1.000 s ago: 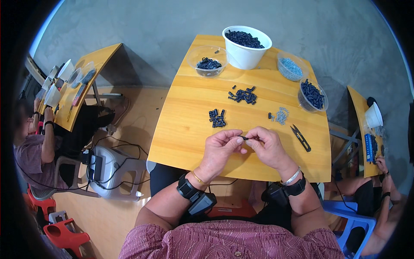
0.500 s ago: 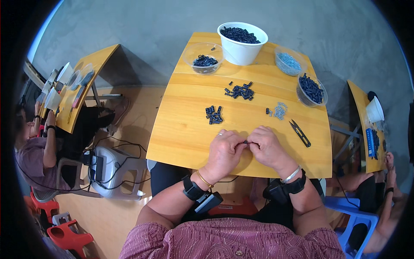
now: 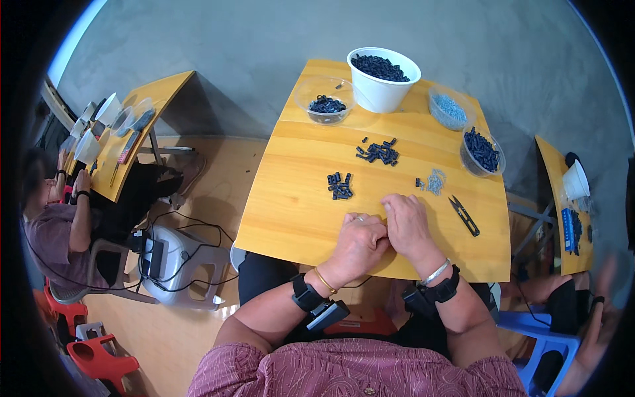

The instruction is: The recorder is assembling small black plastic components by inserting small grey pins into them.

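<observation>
My left hand (image 3: 360, 243) and my right hand (image 3: 406, 223) meet near the front of the wooden table (image 3: 291, 218), fingers curled and touching. Whatever sits between their fingertips is hidden by the hands. Ahead of the left hand lies a small pile of short black plastic pieces (image 3: 340, 186). A larger loose pile of similar black pieces (image 3: 380, 153) lies farther back. Beyond my right hand are small clear pieces (image 3: 435, 180) with a black piece (image 3: 419, 182) beside them. Black thread snips (image 3: 464, 216) rest to the right of that hand.
At the back stand a white tub (image 3: 383, 92) full of black pieces and a clear bowl (image 3: 324, 99) with some. On the right are a bowl of pale blue pieces (image 3: 451, 109) and a bowl of black pieces (image 3: 481, 152). People sit at tables on both sides.
My hands have turned and drawn closer together, with the right slightly ahead of the left. The dark bit seen between the fingertips is now hidden. The whole view has shifted a little.
</observation>
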A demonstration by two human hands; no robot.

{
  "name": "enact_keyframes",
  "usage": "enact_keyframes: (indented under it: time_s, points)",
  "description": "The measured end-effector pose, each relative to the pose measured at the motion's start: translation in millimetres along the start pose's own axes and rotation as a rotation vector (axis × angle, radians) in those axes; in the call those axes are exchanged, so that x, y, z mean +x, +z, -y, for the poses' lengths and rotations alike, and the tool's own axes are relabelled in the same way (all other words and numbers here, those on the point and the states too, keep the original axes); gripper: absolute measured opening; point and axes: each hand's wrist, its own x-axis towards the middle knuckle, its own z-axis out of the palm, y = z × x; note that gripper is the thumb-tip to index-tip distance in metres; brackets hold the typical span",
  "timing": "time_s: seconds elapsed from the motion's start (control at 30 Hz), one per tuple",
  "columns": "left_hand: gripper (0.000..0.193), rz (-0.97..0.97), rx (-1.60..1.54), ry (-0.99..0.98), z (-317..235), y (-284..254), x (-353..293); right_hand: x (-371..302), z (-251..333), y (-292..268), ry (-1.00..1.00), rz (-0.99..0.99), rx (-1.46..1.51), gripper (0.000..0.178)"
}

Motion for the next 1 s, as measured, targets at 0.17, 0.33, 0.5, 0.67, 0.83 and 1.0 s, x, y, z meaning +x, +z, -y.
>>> enact_keyframes:
  time_s: [0.17, 0.33, 0.5, 0.67, 0.83, 1.0]
  points:
    - [0.008, -0.037, -0.014, -0.040, -0.4, 3.3, -0.4, -0.8, 3.7, -1.2, -0.008, -0.023, -0.016, 0.010]
    - [0.009, -0.090, 0.029, -0.052, -4.4, 5.9, -0.9, -3.0, 2.6, 1.4, -0.025, -0.029, -0.037, 0.011]
    - [0.009, -0.083, 0.009, -0.047, -6.9, 5.5, -1.6, 2.9, -0.4, 3.0, 0.097, -0.129, 0.090, 0.011]
    - [0.009, -0.073, 0.009, -0.045, -3.9, 7.9, -2.7, 0.8, -3.0, 8.7, 0.042, -0.090, -0.023, 0.012]
    - [0.008, -0.072, 0.036, -0.044, -2.8, 10.8, -3.4, -0.6, -2.0, 8.3, 0.017, -0.078, -0.073, 0.013]
    - [0.008, -0.064, 0.056, -0.051, -1.1, 12.0, -3.9, 0.9, 2.2, 6.2, -0.007, -0.088, -0.064, 0.012]
